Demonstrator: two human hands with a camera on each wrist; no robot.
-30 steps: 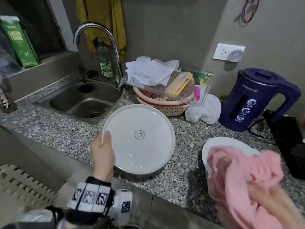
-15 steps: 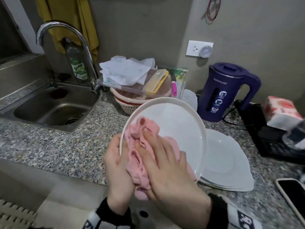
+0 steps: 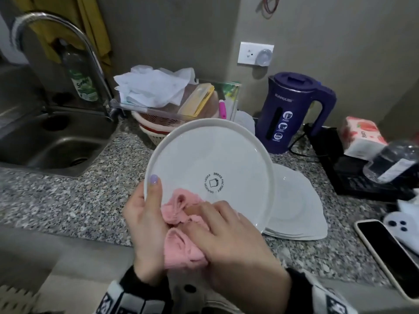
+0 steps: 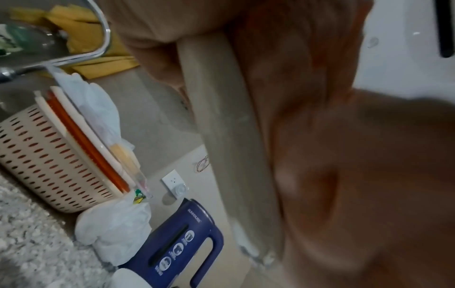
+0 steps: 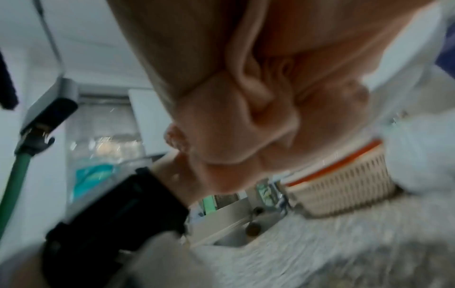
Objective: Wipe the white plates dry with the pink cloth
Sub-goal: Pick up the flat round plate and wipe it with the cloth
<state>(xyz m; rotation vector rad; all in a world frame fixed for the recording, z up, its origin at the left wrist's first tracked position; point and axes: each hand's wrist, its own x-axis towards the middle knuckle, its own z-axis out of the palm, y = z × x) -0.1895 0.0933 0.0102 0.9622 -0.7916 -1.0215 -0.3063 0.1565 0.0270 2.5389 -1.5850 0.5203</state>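
A round white plate is held tilted above the counter, its printed underside facing me. My left hand grips its left rim, thumb on the facing side; the rim runs past my fingers in the left wrist view. My right hand presses the bunched pink cloth against the plate's lower part, fingers curled into the cloth. In the right wrist view the cloth fills the frame, blurred. A stack of white plates lies on the counter behind, to the right.
The sink and tap are at the left. A basket with a clear tray stands behind the plate, a purple kettle to the right. A phone, a black appliance, a bottle and a tissue pack crowd the right side.
The plate went from lying on the counter to being held tilted. My right hand brought the cloth onto it and has wiped down from its upper left to its lower part.
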